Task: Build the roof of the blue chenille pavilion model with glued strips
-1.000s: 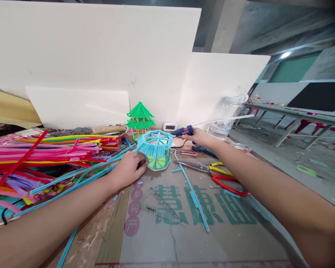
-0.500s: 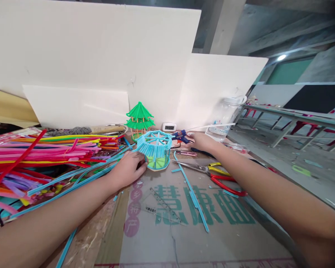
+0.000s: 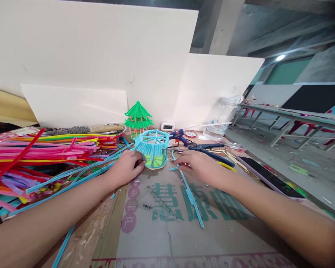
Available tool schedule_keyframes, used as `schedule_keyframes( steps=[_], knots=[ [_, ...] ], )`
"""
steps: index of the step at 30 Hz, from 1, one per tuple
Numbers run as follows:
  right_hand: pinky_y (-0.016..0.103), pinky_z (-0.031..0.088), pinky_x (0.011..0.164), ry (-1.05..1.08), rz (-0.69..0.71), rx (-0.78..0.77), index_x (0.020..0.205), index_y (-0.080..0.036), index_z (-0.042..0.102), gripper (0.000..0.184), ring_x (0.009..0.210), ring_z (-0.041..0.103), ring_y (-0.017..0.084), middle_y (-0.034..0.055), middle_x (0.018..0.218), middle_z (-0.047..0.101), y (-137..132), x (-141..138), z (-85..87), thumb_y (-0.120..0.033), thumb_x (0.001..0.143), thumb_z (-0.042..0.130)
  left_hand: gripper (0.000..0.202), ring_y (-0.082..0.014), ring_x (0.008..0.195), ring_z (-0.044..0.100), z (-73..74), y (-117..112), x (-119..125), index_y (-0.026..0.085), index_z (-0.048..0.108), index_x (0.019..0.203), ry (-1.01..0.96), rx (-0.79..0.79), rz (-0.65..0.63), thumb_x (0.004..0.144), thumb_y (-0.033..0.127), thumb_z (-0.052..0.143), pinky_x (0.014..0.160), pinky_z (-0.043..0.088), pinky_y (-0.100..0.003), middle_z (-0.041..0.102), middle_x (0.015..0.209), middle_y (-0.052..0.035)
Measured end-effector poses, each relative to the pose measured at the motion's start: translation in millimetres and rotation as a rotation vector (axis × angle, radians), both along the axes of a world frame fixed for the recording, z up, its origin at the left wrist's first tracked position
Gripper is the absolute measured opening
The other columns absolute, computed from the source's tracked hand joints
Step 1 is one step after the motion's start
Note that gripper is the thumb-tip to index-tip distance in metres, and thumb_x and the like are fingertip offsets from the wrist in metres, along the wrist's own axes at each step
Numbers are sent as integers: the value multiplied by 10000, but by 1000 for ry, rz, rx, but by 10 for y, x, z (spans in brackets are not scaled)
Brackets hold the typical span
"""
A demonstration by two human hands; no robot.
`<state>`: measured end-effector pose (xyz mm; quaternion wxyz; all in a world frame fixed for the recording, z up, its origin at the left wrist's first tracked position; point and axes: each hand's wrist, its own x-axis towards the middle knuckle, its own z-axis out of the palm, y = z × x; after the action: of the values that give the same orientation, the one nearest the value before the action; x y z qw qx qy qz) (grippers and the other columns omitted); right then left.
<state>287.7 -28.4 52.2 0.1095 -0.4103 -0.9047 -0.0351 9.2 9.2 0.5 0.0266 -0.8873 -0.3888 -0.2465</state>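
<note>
A small pavilion model [image 3: 155,150] of light blue pipe cleaners, with a spoked top ring and a green floor, stands at the table's middle. My left hand [image 3: 126,165] is closed at its left lower edge, thumb and curled fingers against it. To the right, my right hand [image 3: 198,165] hovers over a light blue pipe cleaner strip [image 3: 190,195], fingers a little bent and apart, with nothing visible in them. Just behind that hand lies a blue glue gun [image 3: 180,137], its nozzle near the model. Yellow-handled scissors [image 3: 227,166] are mostly hidden under my right forearm.
Bundles of coloured pipe cleaners [image 3: 44,152] fill the left side. Behind the model stand a green tiered pagoda [image 3: 138,115] and a small digital clock [image 3: 167,126]. Dark blue pliers [image 3: 209,147], a phone [image 3: 268,176] and a plastic jug [image 3: 219,119] are at right. A clear ruler [image 3: 163,203] lies in front.
My right hand has let go of the glue gun, which now lies on the table, and has moved towards me over the blue strips. My left hand stays at the model.
</note>
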Motion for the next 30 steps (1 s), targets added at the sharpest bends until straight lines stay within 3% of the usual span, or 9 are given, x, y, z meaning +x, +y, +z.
schedule_keyframes(
  steps=[4,7,9,12,14,18,22,30],
  knots=[
    [326,438,813,-1,-37,-13,924,-209,722,161,925,616,219,79,937,679,95,-35,-172,-211,878,568,203,-208,806,561,-5,-2,-1,179,560,761,4,0,1,912,259,450,742,383,-337,616,783,-53],
    [319,446,758,123,-30,-64,833,-188,689,141,852,604,196,74,900,659,79,-64,-200,-185,865,551,201,-205,802,558,-3,-7,0,181,546,751,4,5,-2,910,254,448,736,380,-335,611,782,-50],
    [305,464,689,349,-27,-239,827,-185,625,108,753,601,170,57,848,664,25,-97,-151,-234,871,539,199,-204,796,554,-2,-8,0,181,541,747,2,9,-1,907,249,444,726,378,-333,607,780,-50],
    [290,490,606,791,-17,-639,864,-200,500,179,603,597,136,22,747,681,-73,-187,-3,-374,880,543,205,-204,783,548,-2,-5,-3,182,541,743,8,8,-4,906,253,440,718,377,-333,606,777,-52],
    [277,492,588,983,-2,-760,883,-202,477,250,568,602,124,7,706,683,-120,-275,102,-424,856,589,210,-202,779,548,-2,-2,-4,183,544,742,8,6,-10,908,257,438,720,379,-332,609,780,-53],
    [268,510,621,1195,-32,-750,879,-181,540,256,609,636,116,12,728,702,-125,-449,186,-382,801,678,211,-198,774,548,3,-5,-1,182,544,742,-6,2,-8,909,259,440,716,375,-328,616,787,-54],
    [297,551,719,1372,-72,-781,916,-176,576,284,697,689,137,34,779,734,-64,-512,103,-314,739,751,217,-193,751,539,3,-12,-1,182,531,730,-8,10,-8,910,265,441,703,365,-326,610,764,-49],
    [259,536,578,1359,-112,-711,791,-163,604,313,568,662,129,31,684,723,-17,-515,-58,-435,733,748,204,-195,745,535,6,-17,-12,182,549,741,0,4,-4,906,247,449,701,357,-326,612,764,-42]
  ],
)
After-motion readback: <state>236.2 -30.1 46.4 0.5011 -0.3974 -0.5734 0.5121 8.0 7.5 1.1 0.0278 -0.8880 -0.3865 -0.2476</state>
